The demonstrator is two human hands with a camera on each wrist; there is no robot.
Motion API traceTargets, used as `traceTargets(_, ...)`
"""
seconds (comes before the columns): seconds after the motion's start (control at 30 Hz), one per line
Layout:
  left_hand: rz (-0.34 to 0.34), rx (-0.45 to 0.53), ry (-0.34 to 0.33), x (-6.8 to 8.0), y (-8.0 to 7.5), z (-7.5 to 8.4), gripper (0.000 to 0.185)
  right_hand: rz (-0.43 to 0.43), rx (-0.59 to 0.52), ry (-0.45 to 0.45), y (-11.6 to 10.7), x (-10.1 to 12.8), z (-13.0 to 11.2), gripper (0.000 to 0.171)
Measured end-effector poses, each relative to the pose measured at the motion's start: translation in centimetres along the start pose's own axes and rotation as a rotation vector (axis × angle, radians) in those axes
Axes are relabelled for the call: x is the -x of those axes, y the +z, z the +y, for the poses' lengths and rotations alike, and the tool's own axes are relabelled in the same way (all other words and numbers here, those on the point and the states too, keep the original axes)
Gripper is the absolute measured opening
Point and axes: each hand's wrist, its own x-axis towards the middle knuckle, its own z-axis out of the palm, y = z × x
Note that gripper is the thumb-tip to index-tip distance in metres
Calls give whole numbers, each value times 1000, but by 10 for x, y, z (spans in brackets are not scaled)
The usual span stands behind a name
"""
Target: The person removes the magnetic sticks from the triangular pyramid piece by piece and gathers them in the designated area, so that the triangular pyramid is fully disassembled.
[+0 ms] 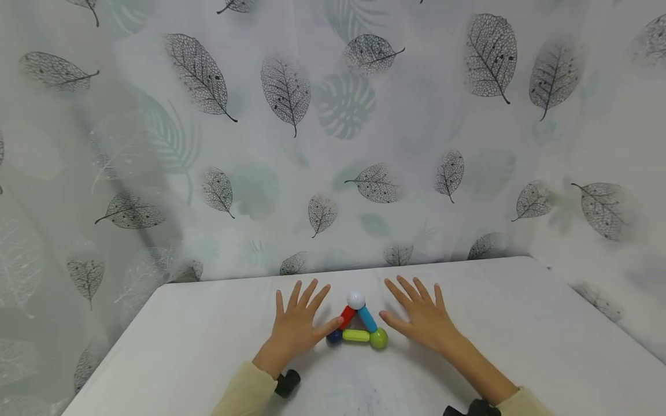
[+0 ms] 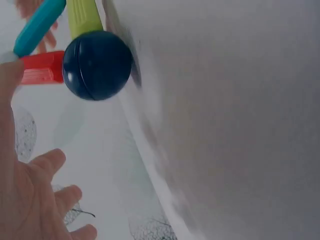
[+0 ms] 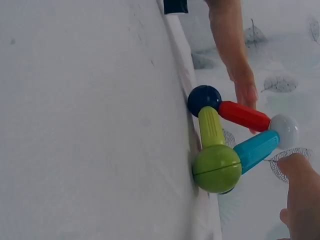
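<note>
- Two hands lie flat, fingers spread wide, gripping nothing, at lower centre of the head view.
- Left hand: thumb beside the red rod.
- Right hand: just right of the toy triangle on the table.

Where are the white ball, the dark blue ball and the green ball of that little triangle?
white ball (image 1: 356,300), head view, middle of its top.
dark blue ball (image 2: 97,66), left wrist view, centre of its face.
green ball (image 3: 217,169), right wrist view, centre of the sphere.
</note>
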Motion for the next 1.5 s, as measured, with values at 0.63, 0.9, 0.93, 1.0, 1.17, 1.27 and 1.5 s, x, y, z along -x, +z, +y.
traceTargets(0.63, 136, 69, 186, -2, 9, 26, 59, 49, -133, -169, 4, -1, -30, 68)
traceTargets(0.9, 266, 243, 213, -5, 16, 31, 45, 22, -429, -288, 13, -4, -37, 56)
traceTargets(0.93, 275, 280, 212, -5, 17, 31, 42, 37, -444, -309, 15, -4, -37, 54)
traceTargets(1.0, 279, 364, 201, -6, 18, 31, 37, 72, -463, -343, 17, -5, -37, 52)
traceTargets(1.17, 258, 594, 157, -7, 20, 31, 26, 151, -482, -410, 21, -7, -34, 50)
traceTargets(1.27, 234, 677, 139, -7, 21, 30, 24, 174, -491, -435, 23, -9, -33, 50)
traceTargets(1.5, 200, 737, 128, -9, 22, 28, 22, 167, -503, -435, 26, -11, -32, 50)
